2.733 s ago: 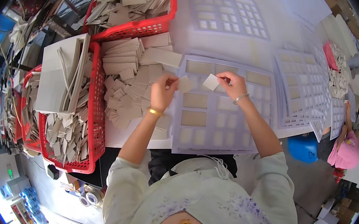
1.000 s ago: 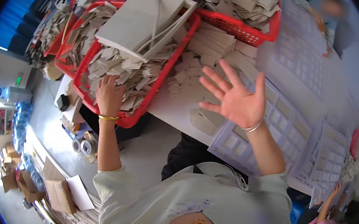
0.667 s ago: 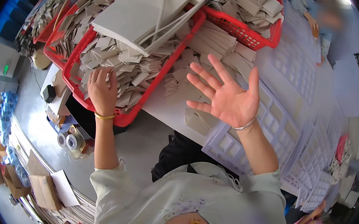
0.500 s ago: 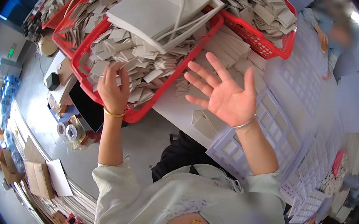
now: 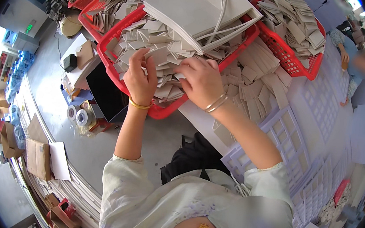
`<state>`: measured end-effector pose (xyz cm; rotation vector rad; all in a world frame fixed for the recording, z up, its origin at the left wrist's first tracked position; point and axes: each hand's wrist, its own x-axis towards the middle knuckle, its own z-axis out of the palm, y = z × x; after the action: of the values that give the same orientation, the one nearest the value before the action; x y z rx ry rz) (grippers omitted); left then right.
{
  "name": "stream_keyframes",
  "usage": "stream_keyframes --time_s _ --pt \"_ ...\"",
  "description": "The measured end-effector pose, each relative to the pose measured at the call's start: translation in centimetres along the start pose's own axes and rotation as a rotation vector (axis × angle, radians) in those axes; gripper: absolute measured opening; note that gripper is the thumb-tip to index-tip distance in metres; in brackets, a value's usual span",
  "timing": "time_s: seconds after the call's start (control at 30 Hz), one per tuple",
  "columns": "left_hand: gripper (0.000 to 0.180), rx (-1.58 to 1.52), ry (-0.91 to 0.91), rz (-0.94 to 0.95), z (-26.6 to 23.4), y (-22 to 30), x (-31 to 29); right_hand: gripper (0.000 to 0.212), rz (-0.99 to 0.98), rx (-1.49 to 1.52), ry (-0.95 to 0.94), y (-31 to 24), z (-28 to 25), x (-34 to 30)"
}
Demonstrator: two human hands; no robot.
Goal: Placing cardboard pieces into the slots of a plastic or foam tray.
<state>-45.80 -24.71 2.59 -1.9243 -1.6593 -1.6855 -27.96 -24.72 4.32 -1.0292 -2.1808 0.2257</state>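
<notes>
Two hands, the left hand (image 5: 140, 80) and the right hand (image 5: 203, 83), are now above the near end of the same red basket (image 5: 162, 113). Half a second ago the left one was already there, while the right one was spread wide, with its palm showing, to the right of the basket. The left forearm rises almost straight and its fingers are bent above the loose grey cards (image 5: 156, 26) in the basket; the right forearm slants up to the left, and its thumb and finger pinch a small pale card (image 5: 179, 75). I cannot tell whether the left fingers grasp something. A stack of boards (image 5: 193, 12) covers the far cards, and the right forearm hides part of the surface (image 5: 201, 121).
</notes>
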Motion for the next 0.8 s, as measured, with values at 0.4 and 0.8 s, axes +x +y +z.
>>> stream_keyframes --time_s 0.4,0.8 --pt "0.022 0.042 -0.111 -0.039 0.2 -0.1 -0.1 0.011 0.083 0.083 0.168 0.8 -2.4 -2.2" --pt "0.025 0.146 0.133 0.275 -0.1 -1.9 -0.2 0.012 0.994 0.163 0.434 12.3 -20.9 -33.4"
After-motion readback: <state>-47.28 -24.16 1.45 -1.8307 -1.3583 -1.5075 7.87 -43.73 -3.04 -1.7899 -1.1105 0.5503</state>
